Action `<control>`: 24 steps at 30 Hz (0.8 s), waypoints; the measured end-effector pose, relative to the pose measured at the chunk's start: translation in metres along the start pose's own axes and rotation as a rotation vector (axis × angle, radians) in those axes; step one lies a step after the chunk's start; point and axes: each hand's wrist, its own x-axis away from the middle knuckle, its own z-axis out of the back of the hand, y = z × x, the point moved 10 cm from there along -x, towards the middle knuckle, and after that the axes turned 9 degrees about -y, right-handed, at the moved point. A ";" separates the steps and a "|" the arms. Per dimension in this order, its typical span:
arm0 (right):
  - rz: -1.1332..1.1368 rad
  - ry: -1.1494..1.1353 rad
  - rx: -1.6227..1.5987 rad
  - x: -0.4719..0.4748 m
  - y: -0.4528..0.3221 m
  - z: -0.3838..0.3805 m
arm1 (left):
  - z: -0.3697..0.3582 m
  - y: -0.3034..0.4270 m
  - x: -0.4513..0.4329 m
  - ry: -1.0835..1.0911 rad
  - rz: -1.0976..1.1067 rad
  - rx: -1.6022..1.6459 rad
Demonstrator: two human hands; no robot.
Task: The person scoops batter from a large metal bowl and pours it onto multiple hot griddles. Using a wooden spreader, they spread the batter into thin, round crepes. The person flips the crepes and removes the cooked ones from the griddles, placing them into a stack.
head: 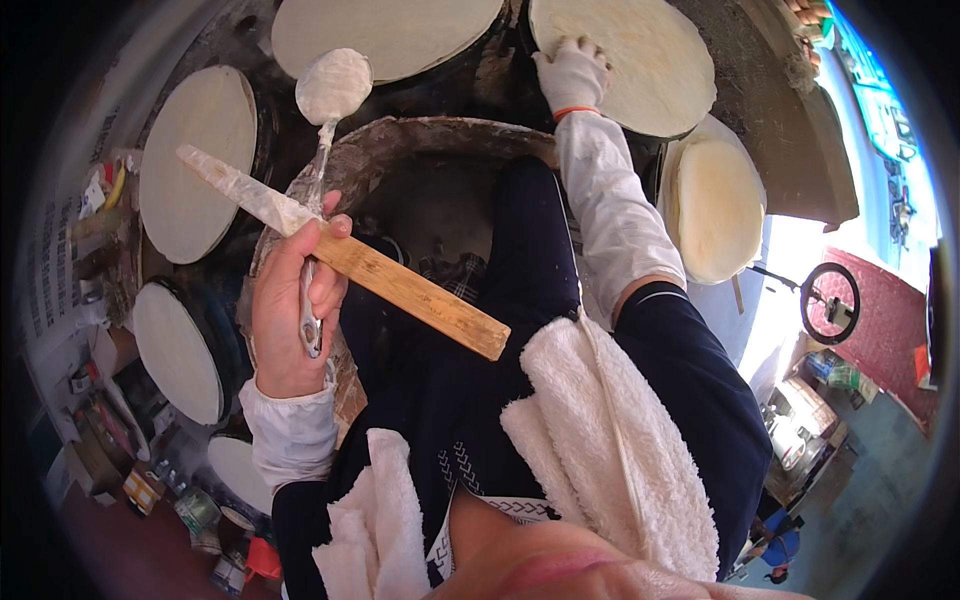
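Note:
My left hand point(289, 315) grips a metal ladle point(313, 169) and a flat wooden scraper point(405, 289) together, crossing each other. Pale batter coats the ladle's bowl and the scraper's far end, which overlaps a round thin pancake point(187, 199) in the view. A white glove covers my right hand point(576, 77), which rests with its fingers spread on the near left part of another round pancake point(652, 67), lightly browned in places. That pancake lies on a dark round griddle. Further pale rounds of batter or pancake sit at the top point(382, 30) and lower left point(178, 352).
Right of my right forearm is a stack of pancakes point(721, 210), with a cardboard sheet point(780, 150) beyond it. A batter-crusted curved rim point(450, 129) surrounds my legs. A black handwheel point(830, 304) stands further right. Another person's hand point(808, 11) shows at the upper right.

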 end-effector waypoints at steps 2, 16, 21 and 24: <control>0.058 0.028 0.085 0.002 -0.016 0.009 | -0.008 -0.001 -0.008 -0.026 0.016 -0.028; -0.312 0.303 -0.494 0.011 0.184 0.092 | -0.065 -0.031 -0.031 -0.206 0.138 -0.030; -0.574 0.024 -0.582 -0.049 0.431 -0.018 | -0.085 -0.043 -0.051 -0.222 0.194 -0.020; -0.717 -0.183 -0.978 -0.057 0.404 -0.064 | -0.082 -0.043 -0.050 -0.201 0.179 -0.014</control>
